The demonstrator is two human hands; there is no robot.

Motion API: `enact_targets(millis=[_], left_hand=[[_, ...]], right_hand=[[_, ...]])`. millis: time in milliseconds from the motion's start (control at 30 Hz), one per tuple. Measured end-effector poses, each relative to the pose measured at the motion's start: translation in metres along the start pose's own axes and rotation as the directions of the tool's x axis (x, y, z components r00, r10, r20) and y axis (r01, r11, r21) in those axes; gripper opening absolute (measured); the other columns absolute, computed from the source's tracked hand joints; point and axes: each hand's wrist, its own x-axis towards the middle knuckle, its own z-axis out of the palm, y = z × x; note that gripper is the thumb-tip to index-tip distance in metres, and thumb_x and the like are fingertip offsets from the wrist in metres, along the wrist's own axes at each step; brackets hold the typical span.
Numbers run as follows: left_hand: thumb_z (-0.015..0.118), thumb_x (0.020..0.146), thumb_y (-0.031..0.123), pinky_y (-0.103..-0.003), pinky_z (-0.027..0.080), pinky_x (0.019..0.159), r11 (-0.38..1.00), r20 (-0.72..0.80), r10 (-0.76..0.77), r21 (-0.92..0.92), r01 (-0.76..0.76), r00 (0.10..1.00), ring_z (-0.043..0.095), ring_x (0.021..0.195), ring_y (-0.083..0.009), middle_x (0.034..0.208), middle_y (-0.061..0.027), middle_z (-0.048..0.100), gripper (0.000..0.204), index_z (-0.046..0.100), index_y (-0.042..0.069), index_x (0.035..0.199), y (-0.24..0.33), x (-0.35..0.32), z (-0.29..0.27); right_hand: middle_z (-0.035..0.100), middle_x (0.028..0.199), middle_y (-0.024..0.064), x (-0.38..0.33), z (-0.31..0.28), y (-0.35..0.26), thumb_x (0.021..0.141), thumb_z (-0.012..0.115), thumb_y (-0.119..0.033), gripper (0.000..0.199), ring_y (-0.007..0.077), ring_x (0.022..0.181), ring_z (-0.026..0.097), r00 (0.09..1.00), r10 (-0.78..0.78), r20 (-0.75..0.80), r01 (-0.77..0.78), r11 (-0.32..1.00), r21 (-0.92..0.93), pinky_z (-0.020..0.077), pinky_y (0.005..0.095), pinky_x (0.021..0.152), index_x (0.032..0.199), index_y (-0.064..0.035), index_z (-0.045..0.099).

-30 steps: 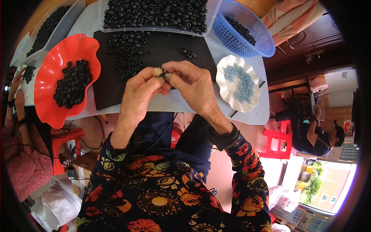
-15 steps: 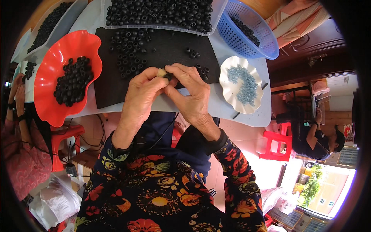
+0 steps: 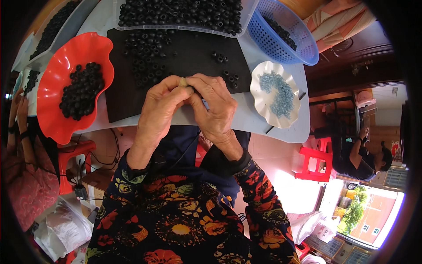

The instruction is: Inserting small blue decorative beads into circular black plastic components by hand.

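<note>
Above the near edge of the black mat, my left hand and my right hand meet at the fingertips. Thumb and forefinger of the left hand are pinched together, with a small yellowish piece at their tips; whether it is a fingertip cover I cannot tell. A small black ring-shaped part, seen there a moment ago, is now mostly hidden by my fingers. The right fingers are bent and pressed against the left fingertips; what they grip is hidden. Loose black ring-shaped parts lie beyond my hands.
A red wavy bowl of black parts stands left, a clear bin of them behind. To the right are a blue basket and a white scalloped dish of small pale-blue clear pieces. Co-worker's hands are far left.
My right hand has moved slightly left and its fingers have closed in against the left fingertips. The black part between them has gone out of sight.
</note>
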Motion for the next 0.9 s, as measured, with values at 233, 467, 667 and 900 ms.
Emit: enact_targets(millis=[233,467,667,900], left_hand=[[0.057,0.089,0.008,-0.023,0.047,0.073,1.000,-0.066,0.006,0.029,-0.004,0.998,0.056,0.077,-0.0070,0.083,0.0000,0.059,0.008,0.062,0.002,0.091,0.002,0.001,0.004],[0.053,0.095,0.022,-0.027,0.051,0.075,0.999,-0.047,0.040,-0.015,-0.041,0.998,0.061,0.078,-0.0114,0.085,-0.0048,0.061,0.022,0.061,0.001,0.092,0.004,0.003,0.009],[0.047,0.097,0.024,-0.031,0.050,0.081,0.999,0.004,0.035,0.038,-0.035,0.999,0.062,0.086,-0.0163,0.092,-0.0091,0.064,0.027,0.060,0.001,0.099,0.004,0.000,0.007],[0.047,0.096,0.021,-0.031,0.051,0.078,0.994,0.018,0.063,0.087,-0.064,0.998,0.063,0.082,-0.0175,0.087,-0.0123,0.066,0.025,0.059,0.000,0.096,0.003,-0.001,0.008]], right_hand=[[0.063,0.100,0.0115,0.002,-0.004,-0.008,0.071,0.068,0.002,0.032,0.0254,0.079,0.058,0.968,0.231,0.102,-0.245,0.956,0.163,0.0473,0.0344,0.071,0.103,-0.0018,0.064],[0.065,0.094,0.0109,0.001,-0.007,-0.005,0.074,0.066,0.001,0.022,0.0259,0.081,0.058,0.984,0.170,0.053,-0.176,0.974,0.143,0.0466,0.0346,0.076,0.096,-0.0009,0.063],[0.064,0.091,0.0094,0.014,-0.030,-0.009,0.077,0.066,-0.001,0.020,0.0209,0.077,0.059,0.973,0.217,0.072,-0.223,0.972,0.076,0.0474,0.0315,0.068,0.096,-0.0034,0.064],[0.067,0.098,0.0147,0.125,-0.133,0.066,0.080,0.070,-0.014,0.027,0.0252,0.085,0.064,0.980,0.120,-0.156,-0.185,0.836,-0.517,0.0486,0.0333,0.077,0.104,-0.0026,0.066]])
